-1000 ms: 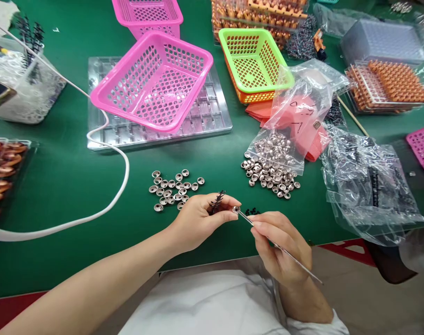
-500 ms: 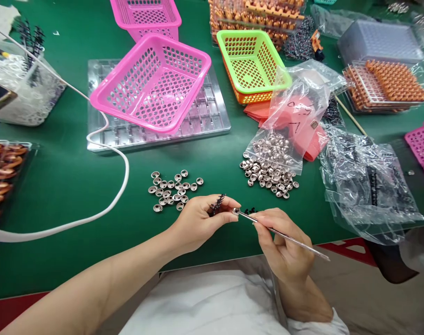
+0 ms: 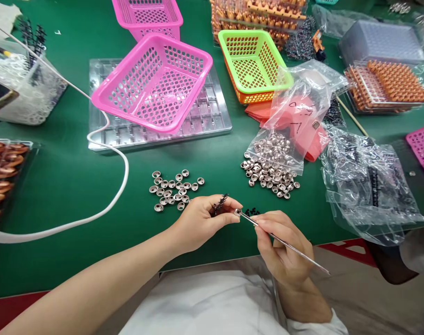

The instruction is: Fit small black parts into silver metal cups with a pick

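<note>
My left hand [image 3: 205, 219] pinches a small silver cup [image 3: 237, 211] between thumb and index finger, and a black spiky strip [image 3: 220, 204] is tucked in the same hand. In my right hand [image 3: 285, 246] is a thin metal tool [image 3: 295, 250], held like a pen, its tip at the cup. Small black pieces [image 3: 252, 211] lie on the green table just beyond my right fingers. Loose silver cups [image 3: 171, 184] are spread out beyond my left hand. A larger pile of silver cups [image 3: 271, 172] lies farther right, partly under a clear bag [image 3: 299, 111].
A pink basket [image 3: 159, 88] rests on a clear tray [image 3: 212, 111]. Behind the pile stands a green basket [image 3: 250, 70]. A white cable [image 3: 125, 172] curves across the left. Plastic bags [image 3: 372, 186] lie at the right, near stacked orange parts [image 3: 396, 81].
The outer end of the metal tool has swung down toward me, and its tip stays at the cup. More of the black pieces now shows. Both hands have barely moved.
</note>
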`<state>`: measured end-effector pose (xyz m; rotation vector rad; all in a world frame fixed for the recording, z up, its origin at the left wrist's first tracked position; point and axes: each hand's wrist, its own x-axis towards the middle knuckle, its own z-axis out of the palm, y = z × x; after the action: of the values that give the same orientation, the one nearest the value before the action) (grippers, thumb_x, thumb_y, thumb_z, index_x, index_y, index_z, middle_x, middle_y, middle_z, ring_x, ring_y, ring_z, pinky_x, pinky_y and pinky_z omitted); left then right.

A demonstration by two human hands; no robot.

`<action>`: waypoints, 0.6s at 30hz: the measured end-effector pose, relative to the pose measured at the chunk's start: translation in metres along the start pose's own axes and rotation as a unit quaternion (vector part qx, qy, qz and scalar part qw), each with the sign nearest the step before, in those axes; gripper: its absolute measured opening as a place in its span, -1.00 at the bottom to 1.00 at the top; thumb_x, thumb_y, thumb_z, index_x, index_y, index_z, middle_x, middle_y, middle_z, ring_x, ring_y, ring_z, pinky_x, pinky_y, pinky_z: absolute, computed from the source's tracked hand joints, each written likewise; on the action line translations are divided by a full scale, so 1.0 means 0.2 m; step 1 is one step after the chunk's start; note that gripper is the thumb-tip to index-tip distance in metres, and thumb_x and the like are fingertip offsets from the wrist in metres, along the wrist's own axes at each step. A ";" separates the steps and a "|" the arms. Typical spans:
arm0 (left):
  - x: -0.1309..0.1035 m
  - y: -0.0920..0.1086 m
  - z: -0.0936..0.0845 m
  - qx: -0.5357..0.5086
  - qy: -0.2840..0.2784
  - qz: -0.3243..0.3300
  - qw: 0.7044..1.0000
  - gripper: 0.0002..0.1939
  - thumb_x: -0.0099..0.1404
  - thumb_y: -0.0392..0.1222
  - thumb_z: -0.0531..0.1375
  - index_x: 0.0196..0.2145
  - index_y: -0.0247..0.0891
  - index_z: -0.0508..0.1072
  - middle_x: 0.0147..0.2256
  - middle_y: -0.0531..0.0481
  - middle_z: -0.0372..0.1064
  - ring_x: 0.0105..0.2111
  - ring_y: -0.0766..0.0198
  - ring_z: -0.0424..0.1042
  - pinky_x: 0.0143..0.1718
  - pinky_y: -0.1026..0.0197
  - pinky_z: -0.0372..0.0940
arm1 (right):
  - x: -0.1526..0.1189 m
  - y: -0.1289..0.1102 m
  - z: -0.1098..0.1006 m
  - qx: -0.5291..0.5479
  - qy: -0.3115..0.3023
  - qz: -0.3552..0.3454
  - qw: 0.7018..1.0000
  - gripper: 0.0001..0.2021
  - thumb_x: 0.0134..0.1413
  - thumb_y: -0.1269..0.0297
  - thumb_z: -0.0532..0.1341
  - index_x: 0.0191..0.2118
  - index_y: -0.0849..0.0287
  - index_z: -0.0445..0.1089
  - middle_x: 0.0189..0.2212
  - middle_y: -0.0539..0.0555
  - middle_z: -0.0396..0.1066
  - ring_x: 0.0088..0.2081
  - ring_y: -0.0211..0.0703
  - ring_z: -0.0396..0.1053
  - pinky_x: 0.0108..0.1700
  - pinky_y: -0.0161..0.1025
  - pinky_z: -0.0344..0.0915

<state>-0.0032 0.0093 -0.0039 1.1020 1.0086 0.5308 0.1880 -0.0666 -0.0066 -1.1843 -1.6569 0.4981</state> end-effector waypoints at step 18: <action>0.01 0.00 -0.01 0.011 -0.007 -0.015 1.000 -0.83 0.17 -0.18 0.36 -0.26 -0.26 0.60 -0.35 0.02 0.57 -0.35 0.26 0.51 -0.25 0.27 0.41 | -0.01 0.00 -0.01 0.002 0.001 -0.003 1.000 -0.56 0.07 0.65 0.27 0.03 0.09 0.41 -0.19 0.12 0.57 -0.20 -0.08 0.55 -0.24 -0.08 0.56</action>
<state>-0.0035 0.0108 -0.0045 1.1065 1.0196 0.4890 0.1899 -0.0678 -0.0067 -1.1765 -1.6565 0.4972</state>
